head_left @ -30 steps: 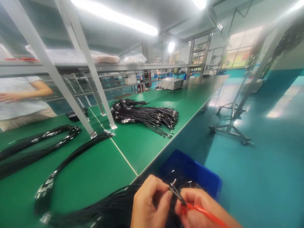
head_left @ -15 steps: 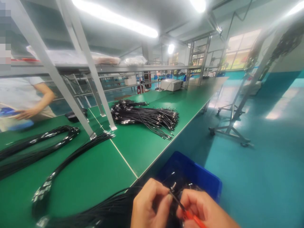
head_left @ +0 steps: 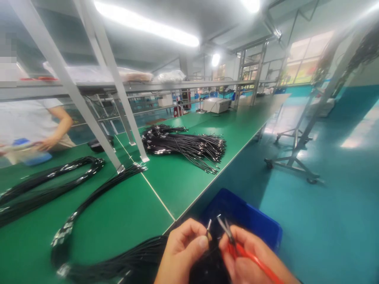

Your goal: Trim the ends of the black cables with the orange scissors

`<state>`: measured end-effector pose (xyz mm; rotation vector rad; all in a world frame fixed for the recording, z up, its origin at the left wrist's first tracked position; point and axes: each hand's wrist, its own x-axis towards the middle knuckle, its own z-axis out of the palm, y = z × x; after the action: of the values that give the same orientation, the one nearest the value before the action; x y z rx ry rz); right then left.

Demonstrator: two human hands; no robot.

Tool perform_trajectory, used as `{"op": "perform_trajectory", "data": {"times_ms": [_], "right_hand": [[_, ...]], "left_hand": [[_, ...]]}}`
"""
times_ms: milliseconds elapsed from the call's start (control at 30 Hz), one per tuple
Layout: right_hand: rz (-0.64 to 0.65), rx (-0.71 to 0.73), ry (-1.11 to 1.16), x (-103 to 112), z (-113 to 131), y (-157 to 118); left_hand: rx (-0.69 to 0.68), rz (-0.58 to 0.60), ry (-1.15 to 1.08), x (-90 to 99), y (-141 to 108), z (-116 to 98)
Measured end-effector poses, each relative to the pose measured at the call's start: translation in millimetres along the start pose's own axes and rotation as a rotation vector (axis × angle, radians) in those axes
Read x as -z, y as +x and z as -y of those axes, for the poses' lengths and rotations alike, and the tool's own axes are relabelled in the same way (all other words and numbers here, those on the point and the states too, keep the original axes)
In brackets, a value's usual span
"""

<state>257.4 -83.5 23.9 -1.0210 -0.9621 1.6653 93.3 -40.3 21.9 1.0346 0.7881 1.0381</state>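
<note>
My left hand (head_left: 187,247) pinches the end of a thin cable (head_left: 209,228) between thumb and forefinger, its pale tip pointing up. In my right hand (head_left: 247,250) are red-handled scissors (head_left: 227,230). Their blades are spread and stand just right of the cable tip, apart from it. Beneath both hands is a blue bin (head_left: 251,219), whose dark contents are mostly covered by my hands. A bundle of black cables (head_left: 130,256) runs along the near table edge beside my left hand.
A large pile of black cables (head_left: 189,146) lies on the green table (head_left: 127,213), with another looped bundle (head_left: 53,169) at left. Metal posts (head_left: 127,106) carry a shelf over it. Across the table stands another person (head_left: 32,122). A wheeled stand (head_left: 296,161) is on the floor at right.
The scissors have come away from the cable toward the right and their blades have parted. My left hand has shifted slightly left, with the cable tip now upright.
</note>
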Motion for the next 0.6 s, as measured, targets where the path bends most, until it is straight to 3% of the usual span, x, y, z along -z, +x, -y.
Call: {"op": "perform_trajectory", "data": {"times_ms": [133,200,433,600], "right_hand": [[-0.428,0.233,-0.097,-24,5,11],[-0.551,0.306,-0.152,-35,4,14],[-0.696,0.376,-0.306,-45,-3,16],[-0.712,0.379,-0.379,-46,-6,16]], "left_hand": [[-0.021,-0.022,0.056,-3.6,-1,4],[-0.015,-0.002,0.132,-4.5,-2,6],[-0.085,-0.103,0.329,-8.2,-5,11],[-0.092,-0.101,0.408,-13.3,-8,5]]}}
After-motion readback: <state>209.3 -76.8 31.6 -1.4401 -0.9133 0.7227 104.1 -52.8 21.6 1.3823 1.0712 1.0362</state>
